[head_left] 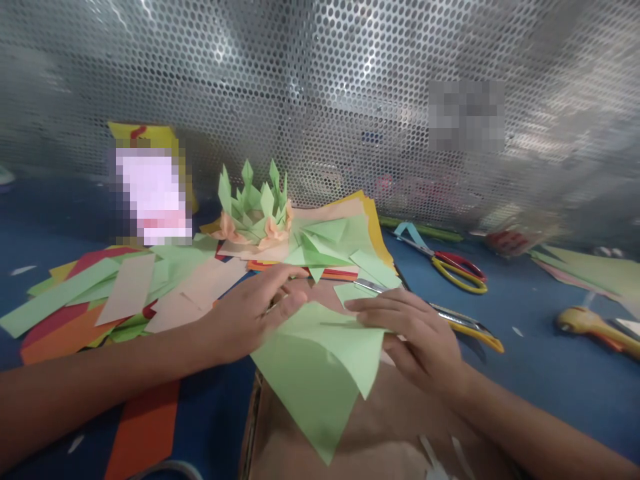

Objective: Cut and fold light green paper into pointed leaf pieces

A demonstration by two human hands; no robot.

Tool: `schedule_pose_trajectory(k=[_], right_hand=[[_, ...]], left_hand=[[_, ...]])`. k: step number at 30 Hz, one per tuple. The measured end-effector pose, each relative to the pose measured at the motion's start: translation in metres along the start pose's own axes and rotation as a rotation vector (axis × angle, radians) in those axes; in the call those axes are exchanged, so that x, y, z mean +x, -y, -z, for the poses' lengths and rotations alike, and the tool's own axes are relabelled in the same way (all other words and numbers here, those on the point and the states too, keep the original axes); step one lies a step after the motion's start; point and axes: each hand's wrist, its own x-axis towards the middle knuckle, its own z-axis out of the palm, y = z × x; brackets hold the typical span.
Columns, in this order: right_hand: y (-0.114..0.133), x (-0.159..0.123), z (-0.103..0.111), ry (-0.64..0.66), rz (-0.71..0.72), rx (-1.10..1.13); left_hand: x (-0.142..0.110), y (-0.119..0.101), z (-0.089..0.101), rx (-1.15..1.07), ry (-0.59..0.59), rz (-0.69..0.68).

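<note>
A light green sheet of paper (315, 373) is held over a brown cardboard sheet (400, 420), one corner pointing toward me and its right side curling over. My left hand (265, 300) grips its upper left edge, thumb on top. At the upper right edge, my right hand (410, 333) has its fingers bent over the paper, with the thumb partly hidden. Just beyond the hands lie folded green paper pieces (325, 243) on a stack of coloured sheets (373, 227). A folded paper crown-like model (255, 207), green with peach pieces at its base, stands at the stack's left.
Coloured paper strips (130, 280) pile up at left, near an orange strip (145, 427). To the right lie scissors (457, 270), a utility knife (467, 323) and a yellow-handled tool (590, 323) on the blue surface (530, 373). A perforated metal panel (320, 87) rises behind.
</note>
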Motion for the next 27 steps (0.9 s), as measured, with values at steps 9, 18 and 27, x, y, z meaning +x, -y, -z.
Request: schedule_pose_trajectory(k=[9, 18, 27], right_hand=[[0.01, -0.004, -0.003, -0.116, 0.399, -0.036], [-0.004, -0.002, -0.006, 0.022, 0.378, -0.087], [-0.002, 0.003, -0.022, -0.087, -0.392, 0.354]], left_hand=[[0.006, -0.014, 0.001, -0.803, 0.106, 0.434], [0.009, 0.005, -0.001, -0.874, -0.064, 0.299], [0.006, -0.004, -0.002, -0.693, -0.059, 0.302]])
